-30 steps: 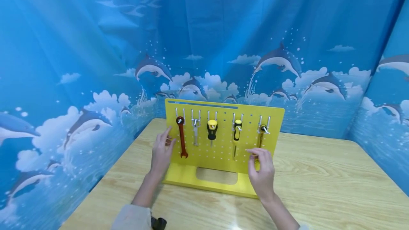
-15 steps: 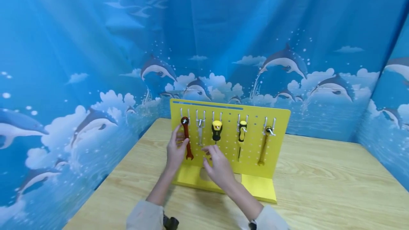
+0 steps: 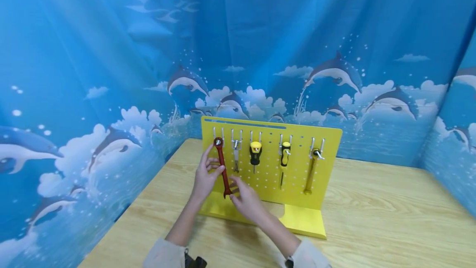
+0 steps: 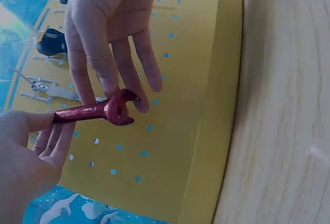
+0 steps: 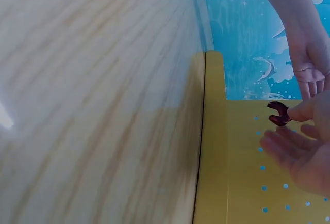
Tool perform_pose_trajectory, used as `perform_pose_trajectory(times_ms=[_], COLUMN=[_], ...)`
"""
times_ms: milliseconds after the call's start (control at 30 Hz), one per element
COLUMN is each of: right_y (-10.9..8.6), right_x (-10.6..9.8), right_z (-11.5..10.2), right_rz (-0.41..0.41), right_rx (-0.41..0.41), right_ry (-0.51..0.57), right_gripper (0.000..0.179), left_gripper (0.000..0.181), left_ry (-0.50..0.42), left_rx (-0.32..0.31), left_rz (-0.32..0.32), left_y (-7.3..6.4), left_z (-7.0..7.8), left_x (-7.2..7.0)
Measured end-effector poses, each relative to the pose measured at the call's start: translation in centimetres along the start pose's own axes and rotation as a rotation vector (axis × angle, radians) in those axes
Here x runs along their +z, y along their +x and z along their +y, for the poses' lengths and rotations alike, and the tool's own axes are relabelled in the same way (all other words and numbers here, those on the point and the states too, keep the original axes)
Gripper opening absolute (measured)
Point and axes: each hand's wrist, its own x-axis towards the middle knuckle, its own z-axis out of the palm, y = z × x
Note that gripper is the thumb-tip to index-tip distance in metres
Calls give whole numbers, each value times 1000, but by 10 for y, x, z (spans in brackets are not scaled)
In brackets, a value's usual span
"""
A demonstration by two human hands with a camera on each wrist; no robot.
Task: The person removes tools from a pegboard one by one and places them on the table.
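One red wrench (image 3: 225, 181), one gold wrench (image 3: 311, 173), one silver tool (image 3: 236, 157) of unclear kind and two black-and-yellow screwdrivers (image 3: 255, 158) make five tools. There are five double hooks (image 3: 322, 144), two hands (image 3: 205, 175), one yellow pegboard (image 3: 267, 181) and one counter (image 3: 375, 210).

Legible text: none | screwdriver's black handle (image 4: 51, 42): pale marking, too blurred to read

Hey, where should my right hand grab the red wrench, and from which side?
Probably the lower shaft of the red wrench, just above its open end, coming from the right. The left hand pinches it higher up, and its lower end slants toward the right hand. The slim, straight shaft should suit a thumb-and-finger pinch.
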Motion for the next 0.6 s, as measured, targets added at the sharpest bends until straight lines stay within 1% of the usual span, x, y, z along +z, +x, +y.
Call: perform_pose_trajectory(times_ms=[133,233,300,333,400,467,600], right_y=[-1,-1,-2,-3,-4,-6,-10], right_x=[1,0,0,-1,-2,-3,-6], right_z=[-1,-3,-3,-4,-5,-5,-9], right_rz=[-4,4,7,7,12,13,14], right_rx=[-23,-24,-26,-28,-38,-35,-34], right_ry=[73,114,139,148,163,165,161], right_gripper=[45,43,42,42,41,41,40], left_gripper=[70,71,72,72,72,73,75], left_ry=[-43,-80,-112,-121,-141,-154,-137], left_rx=[-30,-17,5,14,24,7,-61], left_rz=[-36,-54,-70,-75,-87,-94,-88], left_y=[-1,-2,-3,-2,-4,-5,-8], left_z=[9,11,11,8,9,11,17], left_x=[-1,-2,-3,-4,-4,-5,-5])
